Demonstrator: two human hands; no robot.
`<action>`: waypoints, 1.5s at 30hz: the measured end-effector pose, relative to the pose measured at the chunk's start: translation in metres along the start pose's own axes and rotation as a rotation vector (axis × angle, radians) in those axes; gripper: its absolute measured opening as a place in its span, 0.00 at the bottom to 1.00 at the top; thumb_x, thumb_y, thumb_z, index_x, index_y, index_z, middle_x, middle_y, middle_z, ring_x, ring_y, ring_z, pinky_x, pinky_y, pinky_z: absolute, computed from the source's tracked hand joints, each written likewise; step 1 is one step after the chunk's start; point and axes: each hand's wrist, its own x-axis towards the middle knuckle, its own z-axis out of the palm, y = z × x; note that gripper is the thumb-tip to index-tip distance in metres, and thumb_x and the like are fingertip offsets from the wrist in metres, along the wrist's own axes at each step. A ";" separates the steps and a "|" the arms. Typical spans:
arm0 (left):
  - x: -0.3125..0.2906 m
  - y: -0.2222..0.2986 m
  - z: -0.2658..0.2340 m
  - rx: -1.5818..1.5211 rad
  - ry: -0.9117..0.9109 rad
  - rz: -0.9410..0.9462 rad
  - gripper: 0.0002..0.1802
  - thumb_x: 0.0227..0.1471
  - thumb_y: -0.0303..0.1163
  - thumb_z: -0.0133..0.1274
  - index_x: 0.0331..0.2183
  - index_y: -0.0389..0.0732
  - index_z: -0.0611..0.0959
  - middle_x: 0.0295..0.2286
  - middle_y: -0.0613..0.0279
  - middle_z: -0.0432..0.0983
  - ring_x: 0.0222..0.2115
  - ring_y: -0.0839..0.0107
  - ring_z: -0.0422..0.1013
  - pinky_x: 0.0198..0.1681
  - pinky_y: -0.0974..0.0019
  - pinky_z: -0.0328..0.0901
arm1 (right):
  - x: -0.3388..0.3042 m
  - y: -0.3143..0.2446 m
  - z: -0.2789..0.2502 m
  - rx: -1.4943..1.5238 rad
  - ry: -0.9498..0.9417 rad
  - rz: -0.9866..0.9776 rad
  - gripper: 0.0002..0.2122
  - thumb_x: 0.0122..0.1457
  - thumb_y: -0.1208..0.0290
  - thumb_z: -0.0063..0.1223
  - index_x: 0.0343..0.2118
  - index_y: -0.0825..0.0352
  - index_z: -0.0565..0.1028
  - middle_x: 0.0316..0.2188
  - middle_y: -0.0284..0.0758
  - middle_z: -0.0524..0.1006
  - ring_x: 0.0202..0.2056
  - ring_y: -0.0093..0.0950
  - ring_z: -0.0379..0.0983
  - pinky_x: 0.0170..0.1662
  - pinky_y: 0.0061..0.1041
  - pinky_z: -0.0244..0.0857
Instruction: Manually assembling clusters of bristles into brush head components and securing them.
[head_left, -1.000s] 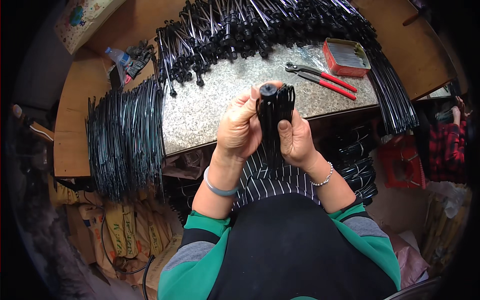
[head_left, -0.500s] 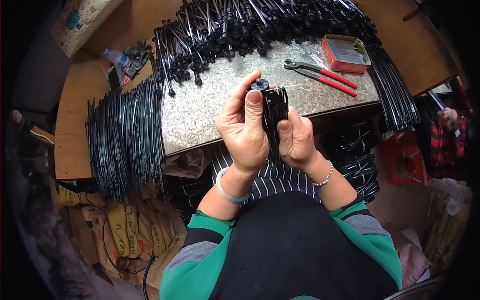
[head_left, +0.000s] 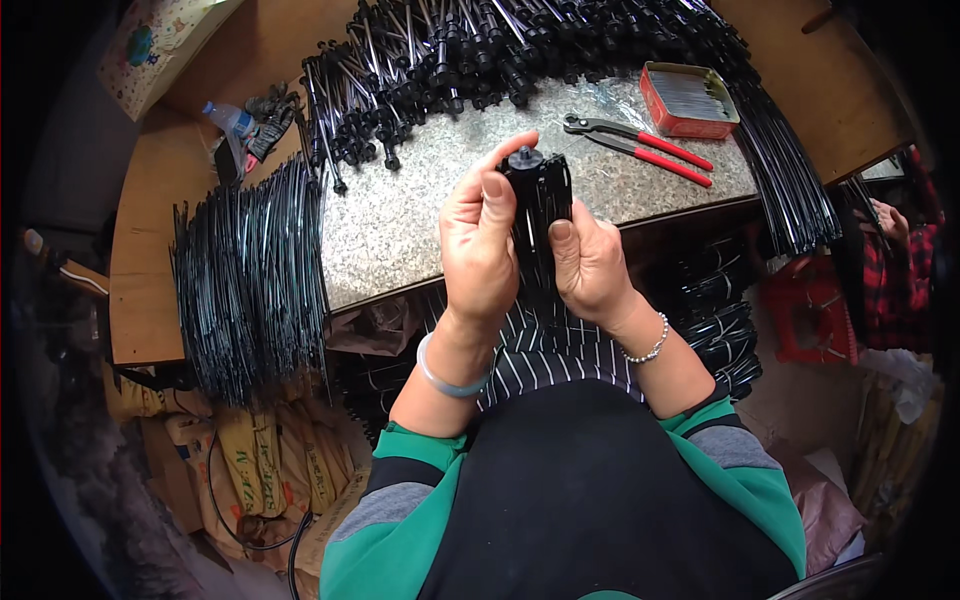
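Observation:
My left hand (head_left: 478, 250) is closed, thumb and fingers around a black round fitting (head_left: 525, 158) with a small raised tip. Just beside the fitting, a bunch of thin black strands (head_left: 545, 205) stands with its looped ends up. My right hand (head_left: 592, 262) pinches this bunch from the right, thumb pressed on it. Both hands are held together in front of me, over the near edge of the stone-topped table (head_left: 390, 230). What lies behind the left fingers is hidden.
Cutting pliers (head_left: 660, 150) with red handles lie near a red tin (head_left: 690, 115) of thin pieces. Black rods with fittings (head_left: 440, 65) are piled behind. Bunched black strands (head_left: 250, 285) hang over the left edge. At far right, another person's hand (head_left: 890, 220) shows.
The thin light-coloured wire-like piece by the fitting is no longer visible. My left hand has turned slightly more upright, and the fitting has shifted a little up and right.

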 end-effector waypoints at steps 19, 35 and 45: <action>-0.013 -0.008 -0.002 0.061 0.108 0.159 0.15 0.53 0.32 0.51 0.41 0.33 0.75 0.29 0.68 0.71 0.29 0.83 0.65 0.34 0.80 0.61 | -0.003 -0.024 -0.006 0.115 0.274 -0.146 0.07 0.51 0.80 0.56 0.33 0.74 0.73 0.26 0.36 0.76 0.26 0.17 0.70 0.29 0.14 0.65; -0.012 -0.004 -0.004 -0.058 0.042 0.089 0.16 0.53 0.33 0.51 0.40 0.32 0.75 0.31 0.66 0.72 0.30 0.82 0.66 0.35 0.79 0.61 | -0.004 -0.028 -0.006 0.006 0.311 -0.148 0.05 0.49 0.79 0.57 0.29 0.70 0.73 0.21 0.39 0.75 0.21 0.29 0.73 0.24 0.22 0.66; -0.011 -0.012 -0.008 -0.042 0.065 0.127 0.23 0.54 0.39 0.47 0.48 0.35 0.69 0.35 0.50 0.74 0.34 0.64 0.74 0.40 0.65 0.69 | -0.002 -0.030 -0.005 -0.004 0.307 -0.163 0.03 0.50 0.79 0.56 0.28 0.70 0.74 0.20 0.38 0.75 0.20 0.28 0.72 0.23 0.21 0.65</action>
